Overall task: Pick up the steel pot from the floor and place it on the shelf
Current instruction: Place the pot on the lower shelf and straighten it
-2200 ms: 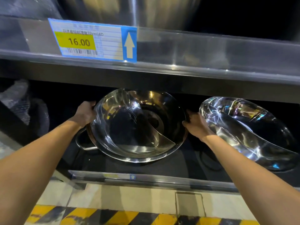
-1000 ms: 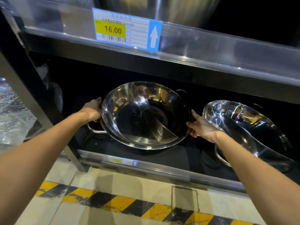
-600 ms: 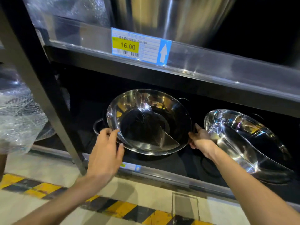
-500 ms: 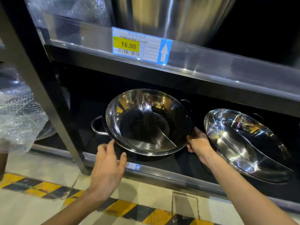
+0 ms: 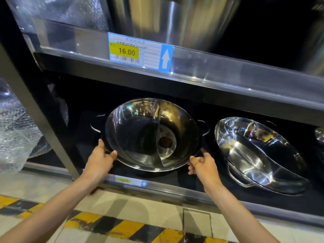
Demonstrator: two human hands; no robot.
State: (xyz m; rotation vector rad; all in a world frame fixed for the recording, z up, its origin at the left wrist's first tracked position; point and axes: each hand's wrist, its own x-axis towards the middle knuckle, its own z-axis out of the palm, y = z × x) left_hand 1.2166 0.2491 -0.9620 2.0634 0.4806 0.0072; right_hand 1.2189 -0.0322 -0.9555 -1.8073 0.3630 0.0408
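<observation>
A shiny steel pot (image 5: 140, 130) with a curved divider inside and two side handles stands tilted on the bottom shelf (image 5: 168, 189), its opening facing me. My left hand (image 5: 100, 159) grips the pot's lower left rim, thumb over the edge. My right hand (image 5: 204, 165) holds the lower right rim. Both handles stick out free at the pot's sides.
A second divided steel pot (image 5: 257, 153) leans on the same shelf just to the right. Above runs an upper shelf with a price tag (image 5: 140, 51) and a large steel vessel (image 5: 177, 20). Bubble-wrapped goods (image 5: 15, 130) lie left of the shelf post. Striped floor tape (image 5: 112, 227) is below.
My left hand let go of the left handle, dropped away, then came back onto the lower left rim. The right hand slid down to the lower right rim. The pot now sits more upright.
</observation>
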